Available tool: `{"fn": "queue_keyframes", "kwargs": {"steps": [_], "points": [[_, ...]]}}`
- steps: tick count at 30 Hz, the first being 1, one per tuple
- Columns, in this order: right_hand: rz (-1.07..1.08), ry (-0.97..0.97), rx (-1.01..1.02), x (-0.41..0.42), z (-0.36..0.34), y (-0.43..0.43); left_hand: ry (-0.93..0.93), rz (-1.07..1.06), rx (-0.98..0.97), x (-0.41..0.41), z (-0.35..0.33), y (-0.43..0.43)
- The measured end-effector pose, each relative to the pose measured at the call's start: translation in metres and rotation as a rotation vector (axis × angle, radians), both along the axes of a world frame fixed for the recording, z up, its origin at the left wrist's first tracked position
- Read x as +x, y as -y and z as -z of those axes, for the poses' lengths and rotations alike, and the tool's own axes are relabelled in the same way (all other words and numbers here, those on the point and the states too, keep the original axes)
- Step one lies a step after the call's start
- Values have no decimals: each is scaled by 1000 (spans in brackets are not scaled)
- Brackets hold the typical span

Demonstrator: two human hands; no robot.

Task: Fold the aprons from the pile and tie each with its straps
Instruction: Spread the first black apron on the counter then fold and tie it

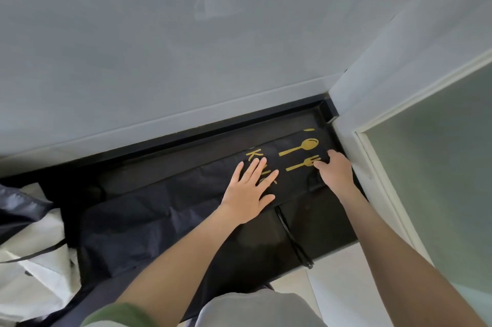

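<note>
A black apron [149, 209] with gold spoon, fork and lettering print lies spread along a black counter [332, 233]. My left hand [250, 188] rests flat on the cloth over the gold letters, fingers straight and spread. Further right, my right hand [334, 169] lies on the apron's end by the gold fork, its fingers bent down onto the fabric; whether they pinch it is unclear. A black strap [292, 238] trails from under my left hand to the counter's front edge and hangs slightly over it.
A pile of white and dark aprons [29, 236] sits at the left end of the counter. A grey wall [186, 47] rises behind the counter. A wall corner and a frosted glass panel [439, 166] close off the right side.
</note>
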State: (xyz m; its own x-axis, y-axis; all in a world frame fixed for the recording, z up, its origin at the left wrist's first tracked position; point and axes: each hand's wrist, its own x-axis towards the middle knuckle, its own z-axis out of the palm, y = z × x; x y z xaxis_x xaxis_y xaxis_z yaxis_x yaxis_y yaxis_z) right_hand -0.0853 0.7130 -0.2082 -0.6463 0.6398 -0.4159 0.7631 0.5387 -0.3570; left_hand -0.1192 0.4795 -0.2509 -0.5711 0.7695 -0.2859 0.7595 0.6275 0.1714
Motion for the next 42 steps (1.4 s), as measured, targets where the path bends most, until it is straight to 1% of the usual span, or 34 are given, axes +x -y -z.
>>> {"fn": "queue_keyframes", "kwargs": {"steps": [3, 6, 7, 8, 10, 11, 12, 13, 14, 15, 17, 19, 21, 23, 26, 27, 29, 31, 33, 35, 37, 38, 40, 42], "points": [[1, -47, 196, 0, 2, -1, -33, 19, 23, -7, 1, -14], [-7, -78, 285, 4, 5, 1, -73, 85, 7, -19, 0, -23], [-60, -85, 343, 7, 6, 3, -78, 98, -5, -21, 1, -25], [-162, -106, 414, 9, 8, 6, -85, 98, -15, -23, 0, -27], [-412, -234, 474, 10, 9, 17, -102, 90, -27, -24, 1, -30], [-555, -270, 420, 10, 8, 24, -110, 86, -34, -23, 0, -31], [-703, -263, 322, 10, 10, 31, -111, 79, -33, -22, -1, -31], [-823, -209, 218, 12, 13, 38, -106, 66, -24, -20, -2, -29], [-888, -115, 135, 14, 17, 42, -86, 58, -9, -18, -5, -26], [-912, -28, 95, 15, 22, 43, -50, 63, 13, -15, -8, -21], [-919, 48, 89, 16, 27, 40, -17, 118, 23, -14, -15, -4], [-919, 23, 86, 16, 26, 35, -35, 134, -10, -15, -21, 16], [-937, 8, 103, 15, 24, 34, -50, 34, -10, -15, -26, 34], [-949, 39, 118, 15, 22, 36, -64, -35, -3, -13, -31, 51], [-934, 37, 160, 15, 19, 42, 0, -87, -84, -10, -37, 65], [-919, 9, 189, 14, 17, 44, 24, -124, -78, -12, -40, 65], [-876, -62, 223, 12, 12, 46, 86, -230, -2, -18, -48, 60], [-801, -161, 252, 7, 6, 47, 99, -227, 54, -30, -56, 57], [-651, -263, 306, 4, 0, 49, 107, -204, 7, -44, -65, 54], [-478, -352, 408, 2, -4, 53, 185, -277, -25, -58, -73, 50], [-404, -433, 545, 7, -7, 59, 237, -333, -2, -66, -77, 49], [-419, -466, 589, 11, -6, 62, 240, -336, 22, -69, -78, 49], [-518, -495, 607, 21, -2, 68, 215, -348, 50, -68, -86, 47], [-614, -470, 598, 30, 3, 75, 183, -336, 64, -67, -84, 48]]}}
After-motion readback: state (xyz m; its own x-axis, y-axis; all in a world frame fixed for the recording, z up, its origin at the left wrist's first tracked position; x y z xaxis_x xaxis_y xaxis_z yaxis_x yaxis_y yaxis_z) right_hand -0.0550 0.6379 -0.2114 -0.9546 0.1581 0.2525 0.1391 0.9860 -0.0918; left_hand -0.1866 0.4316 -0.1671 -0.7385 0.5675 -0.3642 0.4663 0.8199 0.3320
